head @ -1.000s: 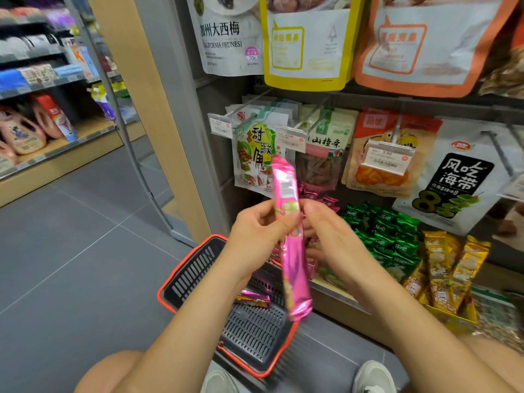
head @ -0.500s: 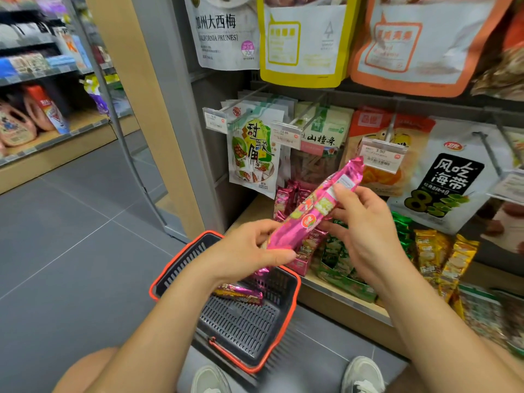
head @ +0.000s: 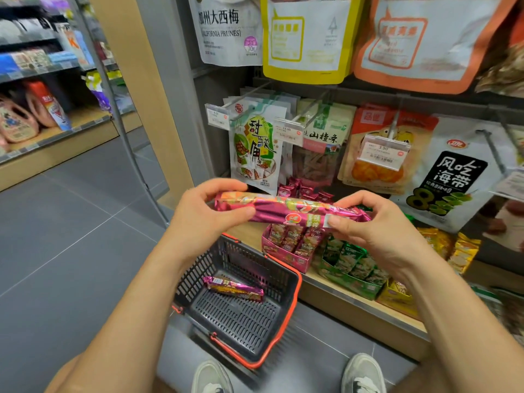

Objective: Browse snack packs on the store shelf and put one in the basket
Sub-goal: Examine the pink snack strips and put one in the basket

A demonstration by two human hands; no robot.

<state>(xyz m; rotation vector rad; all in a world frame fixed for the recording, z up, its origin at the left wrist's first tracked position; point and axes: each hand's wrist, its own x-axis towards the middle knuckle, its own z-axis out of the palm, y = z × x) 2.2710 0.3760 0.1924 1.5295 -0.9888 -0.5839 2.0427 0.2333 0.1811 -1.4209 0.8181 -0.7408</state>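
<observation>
Shelf: wooden-fronted store shelf point(head: 354, 304) holding boxes of pink, green, yellow packs.
Basket: dark grey slatted plastic basket point(head: 295, 293), red-rimmed, on the floor beside it.
Held: long pink foil snack pack point(head: 286, 209), level above the basket.
Left: left hand point(head: 198, 219) pinches its left end.
Right: right hand point(head: 377, 234) pinches its right end.
Inside: purple foil pack point(head: 234, 289) lying in the basket.

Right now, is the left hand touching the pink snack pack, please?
Touching. The head view shows the left hand pinching the pink snack pack between thumb and fingers.
</observation>
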